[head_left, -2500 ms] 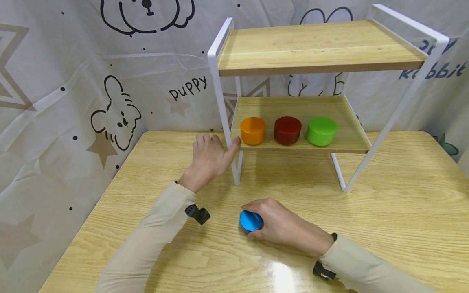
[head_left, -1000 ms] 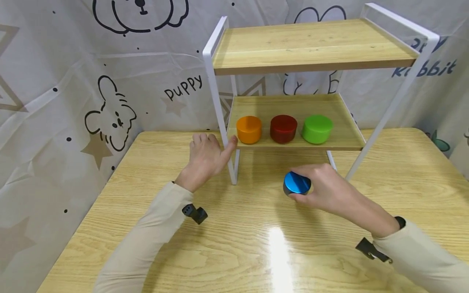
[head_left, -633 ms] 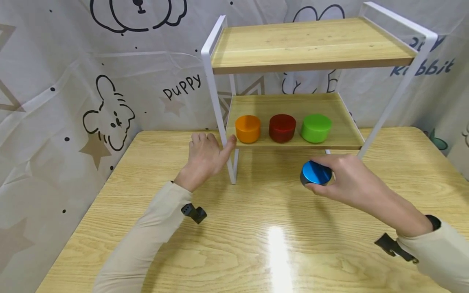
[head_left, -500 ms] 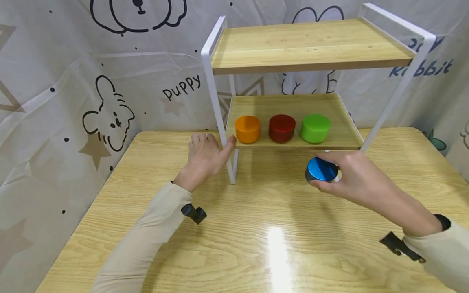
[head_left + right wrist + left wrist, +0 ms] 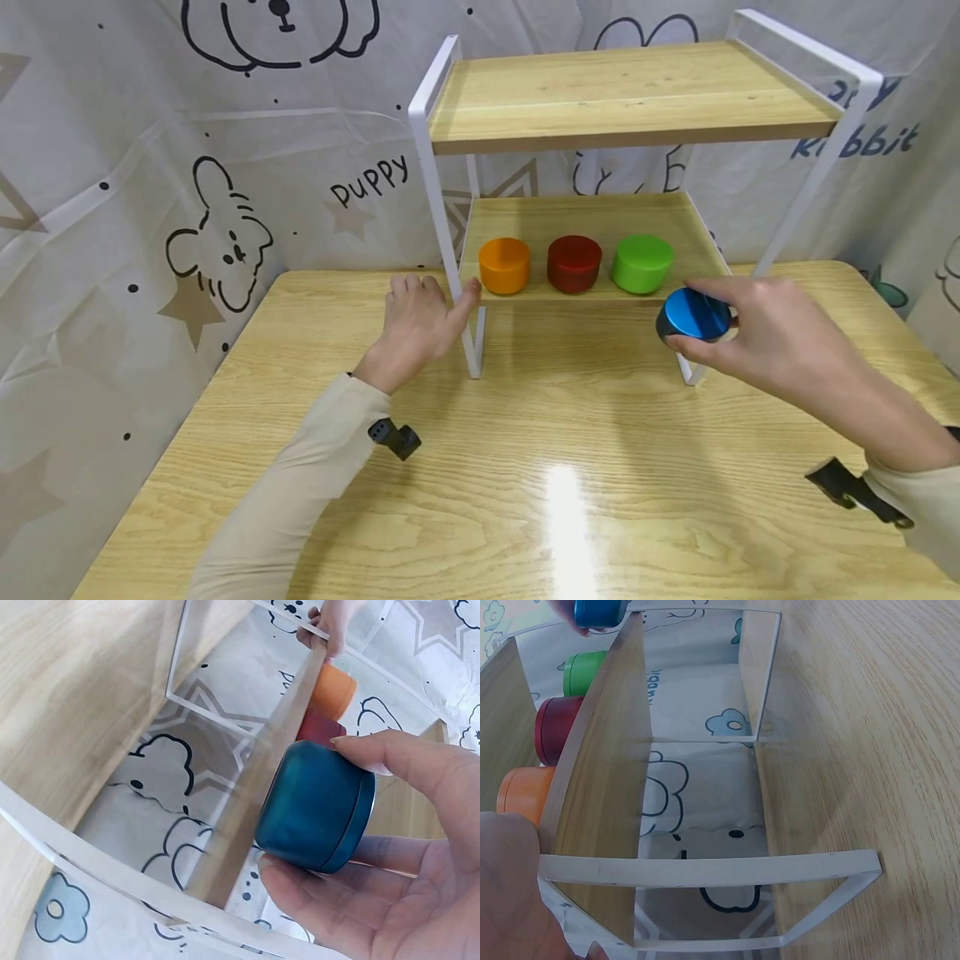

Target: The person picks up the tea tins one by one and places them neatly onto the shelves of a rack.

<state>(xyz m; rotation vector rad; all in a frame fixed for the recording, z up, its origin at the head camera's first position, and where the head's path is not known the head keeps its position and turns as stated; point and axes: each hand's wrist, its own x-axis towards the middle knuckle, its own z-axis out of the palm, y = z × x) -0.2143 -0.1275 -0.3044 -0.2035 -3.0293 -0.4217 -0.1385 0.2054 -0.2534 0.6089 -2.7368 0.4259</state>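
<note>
My right hand (image 5: 787,333) pinches a blue round tin (image 5: 693,314) between thumb and fingers, raised in front of the lower shelf's right front corner. A lid seam shows on this tin (image 5: 315,806) in the right wrist view. My left hand (image 5: 420,325) holds the two-tier rack at its left front post (image 5: 441,208), thumb at the lower shelf's edge. On that lower shelf (image 5: 577,208) stand an orange tin (image 5: 504,267), a dark red tin (image 5: 573,264) and a green tin (image 5: 642,264), side by side along the front.
The rack's upper wooden board (image 5: 630,92) overhangs the row of tins. White metal posts (image 5: 810,192) frame both sides. The rack stands on a wooden table (image 5: 465,500), before a printed curtain (image 5: 315,125).
My right hand has lifted the blue tin off the table and carried it right and forward, up to the shelf's right front corner. The left hand stays at the left post.
</note>
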